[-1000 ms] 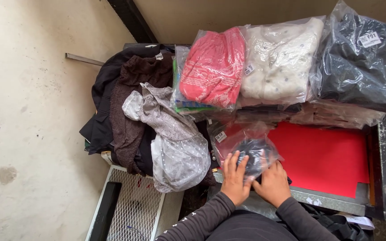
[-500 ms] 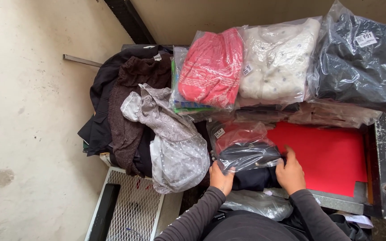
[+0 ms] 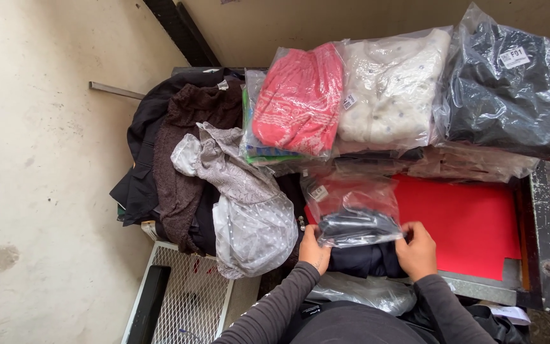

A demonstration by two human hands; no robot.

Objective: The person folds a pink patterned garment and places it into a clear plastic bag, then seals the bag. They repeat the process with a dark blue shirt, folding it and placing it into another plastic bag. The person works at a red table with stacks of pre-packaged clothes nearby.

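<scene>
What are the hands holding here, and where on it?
Both hold a clear bag with a dark garment inside: left hand at its lower left corner, right hand at its lower right edge.

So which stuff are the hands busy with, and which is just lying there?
Busy with:
left hand and right hand, both gripping the clear bag
dark garment going into it

Just lying there:
bagged red top
bagged cream top
bagged black garment
loose clothes pile
red board

Both hands, left hand (image 3: pixel 314 250) and right hand (image 3: pixel 417 248), pinch a clear bag (image 3: pixel 353 210).
</scene>
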